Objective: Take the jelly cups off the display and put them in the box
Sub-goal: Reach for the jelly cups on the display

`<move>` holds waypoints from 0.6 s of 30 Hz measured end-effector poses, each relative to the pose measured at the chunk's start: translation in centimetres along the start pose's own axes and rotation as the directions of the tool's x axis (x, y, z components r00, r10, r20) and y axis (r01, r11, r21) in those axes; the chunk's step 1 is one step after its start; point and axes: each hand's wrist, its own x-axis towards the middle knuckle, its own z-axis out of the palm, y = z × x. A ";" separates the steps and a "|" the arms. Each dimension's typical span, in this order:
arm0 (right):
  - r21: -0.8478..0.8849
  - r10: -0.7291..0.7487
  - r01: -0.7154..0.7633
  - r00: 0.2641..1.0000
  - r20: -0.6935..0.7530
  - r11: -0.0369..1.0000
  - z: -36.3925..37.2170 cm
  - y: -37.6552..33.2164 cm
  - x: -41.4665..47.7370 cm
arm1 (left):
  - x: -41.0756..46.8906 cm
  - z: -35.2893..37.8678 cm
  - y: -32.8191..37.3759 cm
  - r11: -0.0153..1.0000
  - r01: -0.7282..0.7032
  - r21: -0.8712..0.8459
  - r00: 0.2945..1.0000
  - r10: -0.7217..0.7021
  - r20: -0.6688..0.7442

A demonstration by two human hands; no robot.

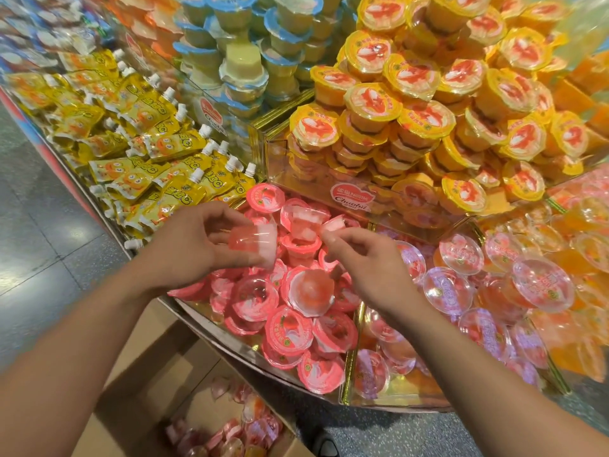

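A clear display bin (250,349) in front of me holds a heap of pink jelly cups (290,328). My left hand (197,245) grips one pink jelly cup (255,240) on its side, just above the heap. My right hand (365,265) pinches the edge of another pink cup (333,224) at the back of the bin. Down by the floor, the open cardboard box (141,384) has several pink cups (230,423) lying in it.
Yellow-lidded cups (428,120) are stacked high behind the bin, blue-lidded cups (244,61) further back. Yellow spout pouches (148,143) fill the left section. Clear and orange cups (494,291) lie to the right. A dark shoe (324,445) shows on the grey floor.
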 end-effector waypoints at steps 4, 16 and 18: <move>0.306 0.218 -0.285 0.947 0.235 0.908 1.4 -1.6 1.1 | -0.1 2.3 -0.3 0.938 -0.017 -0.346 0.999 0.004 -0.037; 0.279 0.081 -0.257 0.852 0.517 0.925 2.6 -2.7 3.4 | 0.5 2.9 -1.0 0.970 -0.187 -0.156 0.981 0.178 -0.072; 0.268 0.155 -0.326 0.848 0.507 0.906 2.9 -2.3 3.8 | 0.6 2.3 -1.9 0.977 -0.212 -0.022 0.974 0.209 -0.084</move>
